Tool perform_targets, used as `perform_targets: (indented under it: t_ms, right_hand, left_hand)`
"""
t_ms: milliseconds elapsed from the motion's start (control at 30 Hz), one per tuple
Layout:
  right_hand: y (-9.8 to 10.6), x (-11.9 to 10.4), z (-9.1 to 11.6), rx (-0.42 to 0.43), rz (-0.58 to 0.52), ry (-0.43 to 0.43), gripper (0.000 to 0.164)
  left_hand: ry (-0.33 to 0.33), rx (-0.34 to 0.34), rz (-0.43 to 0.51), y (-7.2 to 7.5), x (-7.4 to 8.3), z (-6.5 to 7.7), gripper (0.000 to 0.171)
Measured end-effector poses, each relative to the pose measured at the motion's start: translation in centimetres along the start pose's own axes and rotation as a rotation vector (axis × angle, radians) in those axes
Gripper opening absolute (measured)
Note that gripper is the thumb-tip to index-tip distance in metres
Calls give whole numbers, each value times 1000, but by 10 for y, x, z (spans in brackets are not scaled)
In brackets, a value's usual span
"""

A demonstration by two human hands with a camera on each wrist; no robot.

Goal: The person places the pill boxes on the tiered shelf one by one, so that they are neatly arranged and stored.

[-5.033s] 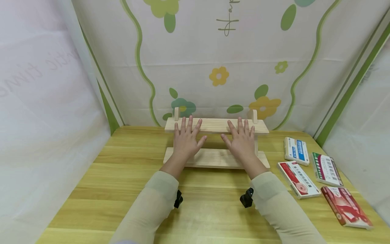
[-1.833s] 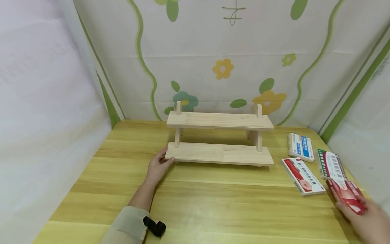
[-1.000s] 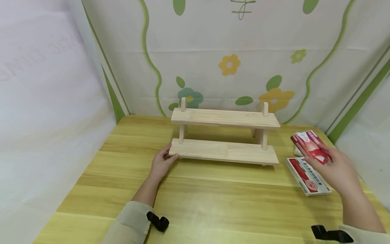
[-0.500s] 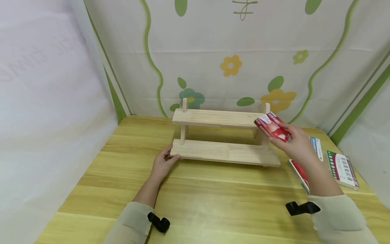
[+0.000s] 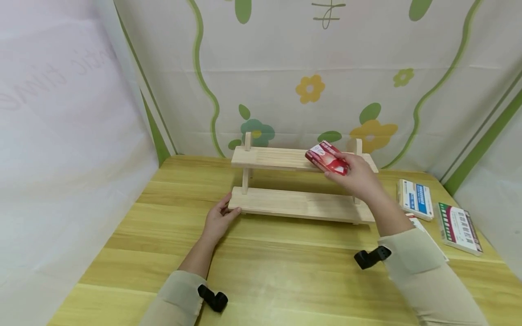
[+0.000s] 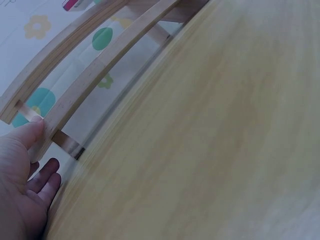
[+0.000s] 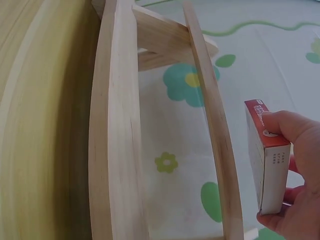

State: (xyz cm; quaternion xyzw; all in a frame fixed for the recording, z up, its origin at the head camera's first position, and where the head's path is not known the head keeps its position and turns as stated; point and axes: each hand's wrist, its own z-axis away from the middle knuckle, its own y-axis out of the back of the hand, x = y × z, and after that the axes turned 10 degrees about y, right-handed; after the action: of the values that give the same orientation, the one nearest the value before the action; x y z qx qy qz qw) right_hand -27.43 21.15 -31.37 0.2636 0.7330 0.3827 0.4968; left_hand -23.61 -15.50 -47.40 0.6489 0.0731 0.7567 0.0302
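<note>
A two-tier wooden shelf (image 5: 281, 203) stands at the back of the table. My left hand (image 5: 217, 220) grips the left end of its lower board; in the left wrist view the thumb (image 6: 31, 131) lies on the board's edge, with the other fingers below. My right hand (image 5: 359, 177) holds a red-and-white medicine box (image 5: 326, 157) between thumb and fingers, in front of the right half of the upper board (image 5: 273, 157). From the right wrist, the box (image 7: 265, 155) appears beside the upper board, with a gap between them.
On the table's right lie a blue-and-white medicine box (image 5: 415, 199), a green-and-white one (image 5: 460, 228) and another (image 5: 424, 233) partly hidden behind the right forearm. A flowered cloth (image 5: 281, 54) hangs behind the shelf, and cloth walls flank both sides.
Both hands first lay spread over the shelf. The left then took the lower board's left end. The right picked up the red box from the table's right and carried it left to the upper board.
</note>
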Motion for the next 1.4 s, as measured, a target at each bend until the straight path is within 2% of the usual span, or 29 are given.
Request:
perform_targets:
  t_ms: [267,467,700,867,1200,1300,1400]
  right_hand:
    - [-22,-15,-28,-40,-64,10,75]
    - [-40,-26,-42,-48,-91,27,71]
    - [-55,-39,-54,-52,-97,44,63]
    - [-61,-47,-58,-42,-94,65,59]
    - [-64,-48,-52,-8,48,35,59]
    - [-63,-47,-49,3,41,32,60]
    - [-64,-46,-47,20,-15,8,60]
  left_hand:
    - [6,0,4,-1,1,1,67]
    - [0,-3,23,0,2,2,67]
    - [-12,6,2,0,3,4,65]
    - [-3,14,-3,0,3,4,65]
    - [-5,7,2,0,3,3,66]
    - [11,-2,6,0,8,6,67]
    - [15,-3,3,1,7,6,67]
